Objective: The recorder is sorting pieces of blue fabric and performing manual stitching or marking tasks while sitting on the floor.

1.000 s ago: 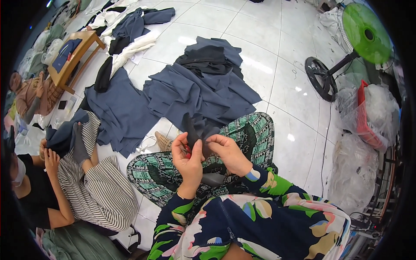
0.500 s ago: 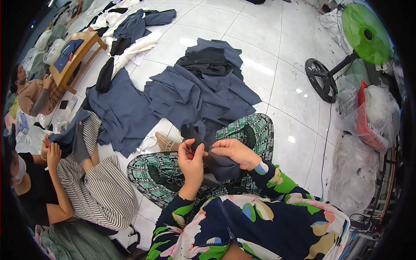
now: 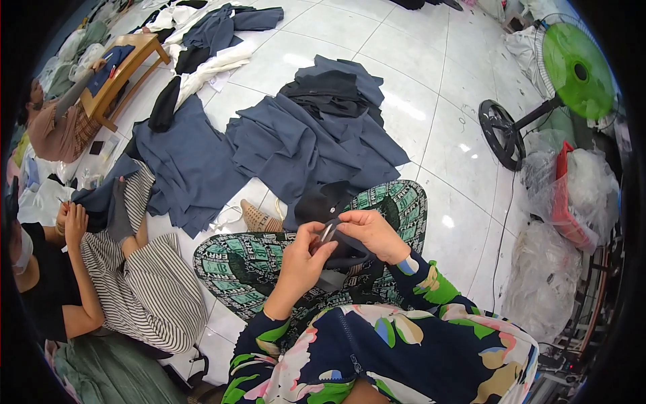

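Observation:
Over my lap, my left hand (image 3: 307, 261) and my right hand (image 3: 377, 236) meet with their fingertips close together. Both are closed, pinching a dark grey cloth piece (image 3: 321, 206) between thumbs and fingers. A narrow shiny strip (image 3: 328, 232) shows by the left fingertips; its kind is unclear, and the fingers partly hide it. Part of the cloth hangs below the hands onto my green-and-black patterned trousers (image 3: 239, 262). In front of my legs lies a heap of blue-grey cloth pieces (image 3: 296, 145), with a black cloth (image 3: 330, 94) on it.
To my left, a person in striped trousers (image 3: 145, 296) handles blue-grey cloth. Farther off, another person (image 3: 57, 131) sits by a low wooden table (image 3: 138, 64). A green standing fan (image 3: 579, 71) and a red basket (image 3: 572, 195) with plastic bags stand at right.
My hands have drawn closer together, and the cloth between them has shifted and folded differently. Red showing in my left hand earlier is out of sight. The person at the table has reached onto it.

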A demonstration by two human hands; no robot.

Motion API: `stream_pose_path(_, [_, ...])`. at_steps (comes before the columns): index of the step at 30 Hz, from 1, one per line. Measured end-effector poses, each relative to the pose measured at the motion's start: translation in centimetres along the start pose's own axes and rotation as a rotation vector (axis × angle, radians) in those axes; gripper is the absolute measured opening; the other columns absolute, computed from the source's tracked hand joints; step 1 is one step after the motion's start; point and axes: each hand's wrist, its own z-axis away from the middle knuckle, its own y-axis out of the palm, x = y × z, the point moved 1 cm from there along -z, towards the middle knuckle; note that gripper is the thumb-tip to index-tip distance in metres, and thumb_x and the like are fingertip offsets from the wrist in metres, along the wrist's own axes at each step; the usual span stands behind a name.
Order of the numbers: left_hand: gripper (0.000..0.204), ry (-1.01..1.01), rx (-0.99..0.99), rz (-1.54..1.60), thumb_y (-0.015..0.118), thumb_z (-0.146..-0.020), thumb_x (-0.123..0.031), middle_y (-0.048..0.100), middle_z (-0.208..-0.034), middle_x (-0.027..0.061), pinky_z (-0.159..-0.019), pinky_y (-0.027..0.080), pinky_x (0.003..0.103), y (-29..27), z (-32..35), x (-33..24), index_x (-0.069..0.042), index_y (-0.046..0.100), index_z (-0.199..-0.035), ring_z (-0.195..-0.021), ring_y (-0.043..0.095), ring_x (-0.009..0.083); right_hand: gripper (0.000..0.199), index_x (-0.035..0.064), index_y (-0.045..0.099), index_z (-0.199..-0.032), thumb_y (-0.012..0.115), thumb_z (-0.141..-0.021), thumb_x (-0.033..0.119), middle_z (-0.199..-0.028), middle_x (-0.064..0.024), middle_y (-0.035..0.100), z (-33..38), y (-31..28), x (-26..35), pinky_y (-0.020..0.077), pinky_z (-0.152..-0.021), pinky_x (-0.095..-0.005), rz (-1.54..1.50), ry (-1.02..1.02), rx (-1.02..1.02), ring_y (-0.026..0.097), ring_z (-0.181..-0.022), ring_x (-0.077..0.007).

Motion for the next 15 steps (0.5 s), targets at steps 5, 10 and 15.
stream_pose_path(5, [0.031, -0.006, 0.041, -0.052, 0.066, -0.083, -0.016, 0.061, -0.070, 0.0124, -0.056, 0.044, 0.031, -0.1, -1.3, 0.0, -0.002, 0.046, -0.101, -0.059, 0.059, 0.0219, 0.020, -0.0035, 0.064, -0.104, 0.059, -0.088, 0.007, -0.089, 0.0008, 0.065, 0.1, -0.5, -0.5, 0.0447, -0.064, -0.0173, 0.027, -0.021, -0.001, 0.055, -0.073, -0.0025])
stream_pose_path(10, [0.030, -0.017, 0.086, -0.107, 0.066, -0.083, -0.015, 0.061, -0.070, 0.0123, -0.056, 0.044, 0.031, 0.0, -1.6, -0.4, -0.002, 0.046, -0.100, -0.059, 0.059, 0.0222, 0.020, -0.0033, 0.063, -0.105, 0.058, -0.088, 0.006, -0.089, 0.0008, 0.064, 0.4, -0.7, -0.5, 0.0441, -0.063, -0.0163, 0.044, 0.002, -0.011, 0.055, -0.074, -0.0019])
stream_pose_path(15, [0.030, -0.020, 0.098, -0.095, 0.066, -0.083, -0.015, 0.061, -0.069, 0.0121, -0.057, 0.044, 0.032, 0.0, -1.7, -0.6, -0.002, 0.046, -0.100, -0.060, 0.059, 0.0218, 0.021, -0.0034, 0.063, -0.105, 0.058, -0.087, 0.005, -0.090, 0.0003, 0.064, 0.3, -0.6, -0.4, 0.0444, -0.065, -0.0162, 0.022, 0.008, 0.017, 0.055, -0.076, -0.0020])
